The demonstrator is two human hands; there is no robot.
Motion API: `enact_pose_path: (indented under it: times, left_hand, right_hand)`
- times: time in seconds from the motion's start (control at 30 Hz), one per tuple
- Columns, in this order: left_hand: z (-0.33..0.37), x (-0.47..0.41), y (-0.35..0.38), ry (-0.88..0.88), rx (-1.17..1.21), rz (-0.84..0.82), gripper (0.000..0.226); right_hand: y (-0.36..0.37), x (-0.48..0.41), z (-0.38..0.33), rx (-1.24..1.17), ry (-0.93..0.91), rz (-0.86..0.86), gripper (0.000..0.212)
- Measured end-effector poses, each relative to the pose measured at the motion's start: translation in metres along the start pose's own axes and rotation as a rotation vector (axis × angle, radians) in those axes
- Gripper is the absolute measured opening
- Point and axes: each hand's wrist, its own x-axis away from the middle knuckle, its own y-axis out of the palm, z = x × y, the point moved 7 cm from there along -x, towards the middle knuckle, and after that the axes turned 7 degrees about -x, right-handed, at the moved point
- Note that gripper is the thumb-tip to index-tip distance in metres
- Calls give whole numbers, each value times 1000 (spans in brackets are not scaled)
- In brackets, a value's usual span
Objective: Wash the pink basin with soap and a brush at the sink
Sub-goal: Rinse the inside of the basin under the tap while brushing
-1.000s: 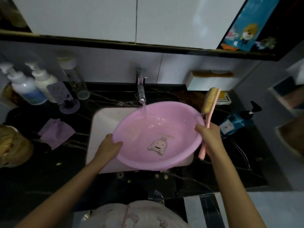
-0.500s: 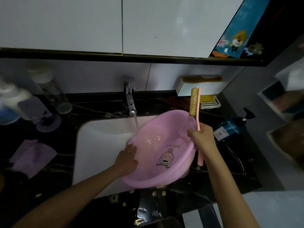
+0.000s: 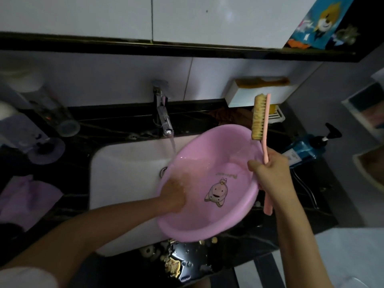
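above white sink point(image 3: 124, 163), right hand point(image 3: 270, 173) grips brush point(image 3: 260, 119) at pink basin point(image 3: 207, 221) rim

Black marble counter point(image 3: 116, 126) with a white sink point(image 3: 124, 163) sunk into it, left of where the right hand point(image 3: 268, 173) grips the brush point(image 3: 258, 119). Blue pump bottle point(image 3: 307, 146) sits just right of that grip, and a soap dish point(image 3: 275, 117) is beyond it by the wall. Far left of the grip there's a purple cloth point(image 3: 27, 198), a purple holder point(image 3: 44, 150) and a clear cup point(image 3: 62, 121).

We note dim light. White cabinet doors point(image 3: 93, 15) hang above a pale tiled wall point(image 3: 108, 80); dark veined countertop point(image 3: 124, 123) runs along the wall's foot.
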Motion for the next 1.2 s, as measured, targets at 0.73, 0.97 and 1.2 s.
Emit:
enact_pose_path:
  times: [0.73, 0.97, 1.2]
  left_hand:
    - [9, -5, -4, 120, -261, 18, 68]
    - [-14, 49, 1, 324, 221, -347, 53]
    - [-63, 70, -28, 31, 667, 51, 26]
  right_hand:
    - [1, 21, -2, -36, -98, 86, 23]
    - [2, 25, -12, -146, -119, 86, 37]
    - [-6, 34, -54, 23, -394, -6, 23]
